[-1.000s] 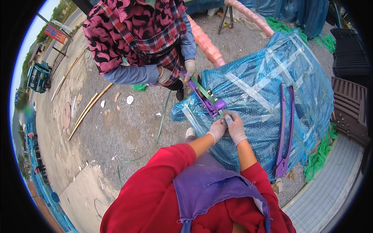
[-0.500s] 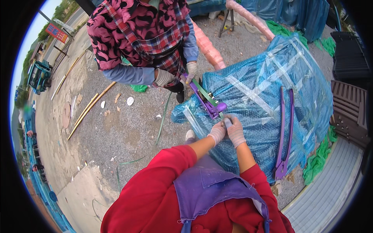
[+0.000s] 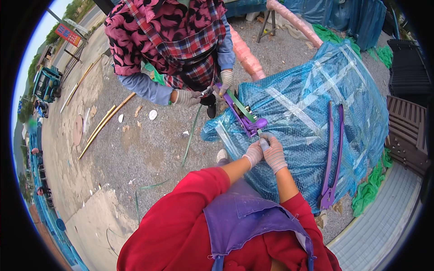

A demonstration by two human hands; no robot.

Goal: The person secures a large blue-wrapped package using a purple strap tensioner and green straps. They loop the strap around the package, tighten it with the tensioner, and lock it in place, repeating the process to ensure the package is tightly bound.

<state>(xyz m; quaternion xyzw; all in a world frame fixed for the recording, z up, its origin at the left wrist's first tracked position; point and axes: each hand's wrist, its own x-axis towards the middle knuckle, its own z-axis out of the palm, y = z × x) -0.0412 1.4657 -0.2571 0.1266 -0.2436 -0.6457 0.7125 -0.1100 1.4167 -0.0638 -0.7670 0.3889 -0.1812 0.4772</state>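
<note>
Both my gloved hands meet in front of a purple strapping tensioner (image 3: 249, 125), at the near left edge of a wrapped blue bundle (image 3: 289, 131). My left hand (image 3: 254, 152) is closed, pinching the end of a green strap (image 3: 239, 106) where it leaves the tool. Beside it my right hand (image 3: 274, 155) is closed on the same strap end, which is mostly covered by the fingers. Across from me a co-worker's gloved hand (image 3: 226, 82) grips the tensioner's far end. The co-worker's other gloved hand (image 3: 186, 97) holds a small metal tool I cannot make out.
A long purple two-handled tool (image 3: 332, 158) lies on the bundle's right side. Pink-wrapped poles (image 3: 247, 56) stick out beyond it. Wooden strips (image 3: 106, 125) and loose green strap (image 3: 191, 135) lie on the gravel at left. Brown slatted panels (image 3: 408, 128) stand at right.
The co-worker's hand with the small metal tool has shifted a little down and left, and the tool now shows more clearly. My hands stay on the strap end.
</note>
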